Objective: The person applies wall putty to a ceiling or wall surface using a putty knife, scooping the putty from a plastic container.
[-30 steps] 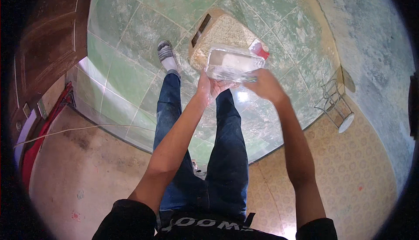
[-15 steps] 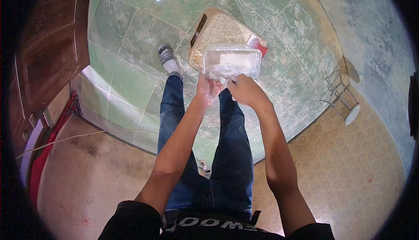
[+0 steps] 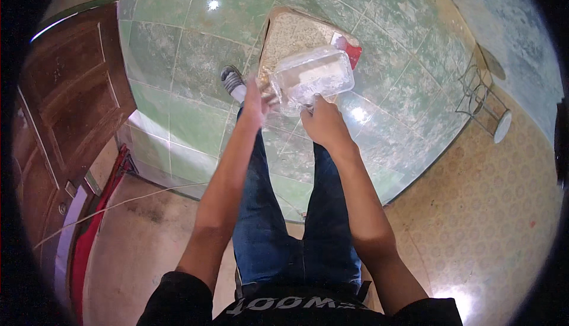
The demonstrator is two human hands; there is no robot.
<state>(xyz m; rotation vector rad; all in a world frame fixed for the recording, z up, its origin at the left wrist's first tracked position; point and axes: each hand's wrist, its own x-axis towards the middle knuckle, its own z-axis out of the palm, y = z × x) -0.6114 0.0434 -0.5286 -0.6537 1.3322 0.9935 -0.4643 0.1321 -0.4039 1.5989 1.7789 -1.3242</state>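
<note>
A clear rectangular plastic tub (image 3: pixel 284 94) with whitish patches showing inside tilts above a speckled beige slab-like surface (image 3: pixel 293 29). My right hand (image 3: pixel 326 121) is closed on the tub's near edge, thumb and finger pinching the rim. Beside the tub's left end is my left hand (image 3: pixel 253 104), smeared by motion; its fingers point toward the tub. Something clear and shiny shows near those fingers, but I cannot make out whether the hand holds it. A red and white object (image 3: pixel 354 53) lies at the right corner of the speckled surface, just past the tub.
Green tiles (image 3: pixel 172 47) with whitish smears surround the speckled piece. At left stand a brown panelled door (image 3: pixel 77 65) and a red strip (image 3: pixel 89 243), with a thin cord (image 3: pixel 130 197) crossing the floor. A small wire-framed stool (image 3: pixel 483 110) is by the right wall.
My left hand has come away from the tub's near edge toward the left. The tub has tilted, its right end now higher in view, with my right hand still gripping it. My view has shifted slightly.
</note>
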